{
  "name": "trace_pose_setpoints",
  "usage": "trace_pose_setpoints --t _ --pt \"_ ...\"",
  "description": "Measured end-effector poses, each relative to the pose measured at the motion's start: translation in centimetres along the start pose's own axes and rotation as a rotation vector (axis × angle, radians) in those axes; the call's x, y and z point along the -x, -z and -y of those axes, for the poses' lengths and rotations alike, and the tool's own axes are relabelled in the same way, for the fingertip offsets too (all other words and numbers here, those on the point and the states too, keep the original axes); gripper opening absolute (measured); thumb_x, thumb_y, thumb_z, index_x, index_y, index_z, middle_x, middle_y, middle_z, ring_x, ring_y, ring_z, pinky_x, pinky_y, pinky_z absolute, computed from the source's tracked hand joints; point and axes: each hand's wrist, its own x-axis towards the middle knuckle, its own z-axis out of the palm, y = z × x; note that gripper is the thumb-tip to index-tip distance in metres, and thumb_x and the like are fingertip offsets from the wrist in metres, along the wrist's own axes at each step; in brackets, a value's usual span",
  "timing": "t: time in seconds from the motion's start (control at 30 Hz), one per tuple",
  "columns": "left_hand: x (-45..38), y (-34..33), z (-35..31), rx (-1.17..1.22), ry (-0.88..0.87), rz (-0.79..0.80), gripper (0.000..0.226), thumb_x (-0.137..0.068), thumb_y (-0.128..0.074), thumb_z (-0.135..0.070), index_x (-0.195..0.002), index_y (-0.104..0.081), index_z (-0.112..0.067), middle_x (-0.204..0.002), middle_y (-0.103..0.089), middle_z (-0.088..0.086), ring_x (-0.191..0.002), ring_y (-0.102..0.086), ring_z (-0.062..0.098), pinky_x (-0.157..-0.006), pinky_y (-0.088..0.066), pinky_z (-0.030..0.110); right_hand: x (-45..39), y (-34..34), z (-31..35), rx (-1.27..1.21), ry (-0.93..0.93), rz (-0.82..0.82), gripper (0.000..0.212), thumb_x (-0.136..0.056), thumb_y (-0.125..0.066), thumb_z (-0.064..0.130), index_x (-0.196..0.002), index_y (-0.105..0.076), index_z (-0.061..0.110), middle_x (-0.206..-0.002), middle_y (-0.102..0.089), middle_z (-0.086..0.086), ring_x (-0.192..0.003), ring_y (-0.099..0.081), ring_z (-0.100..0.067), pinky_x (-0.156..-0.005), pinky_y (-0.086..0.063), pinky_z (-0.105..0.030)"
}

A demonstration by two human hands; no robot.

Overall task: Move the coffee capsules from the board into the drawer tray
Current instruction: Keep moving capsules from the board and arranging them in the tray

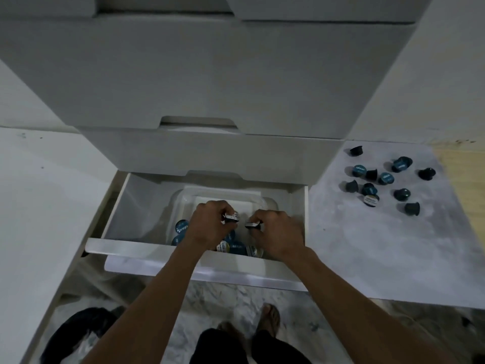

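Both my hands are inside the open white drawer, over a clear plastic tray. My left hand is shut on a coffee capsule with a pale lid. My right hand pinches another dark capsule. Several blue-lidded capsules lie in the tray under my hands, partly hidden. Several more dark and blue capsules are scattered on the grey marbled board to the right.
White closed drawer fronts rise above the open drawer. A white counter surface lies to the left. A wooden strip edges the board at far right. My feet stand on a marbled floor below.
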Motion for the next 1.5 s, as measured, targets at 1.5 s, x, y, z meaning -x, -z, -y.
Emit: trace_pose_setpoints --t 1.5 --pt "-3.7 -2.5 2.3 -0.085 0.055 0.402 0.024 -0.079 -0.074 -0.014 -0.102 -0.068 -0.020 -0.099 -0.069 0.002 -0.093 -0.064 0.017 -0.086 -0.056 0.037 -3.5 -1.4 -0.9 0.200 0.025 0.269 0.033 -0.095 -0.053 0.017 -0.126 -0.057 0.025 -0.118 -0.065 -0.011 -0.102 -0.064 -0.029 -0.079 -0.051 -0.038"
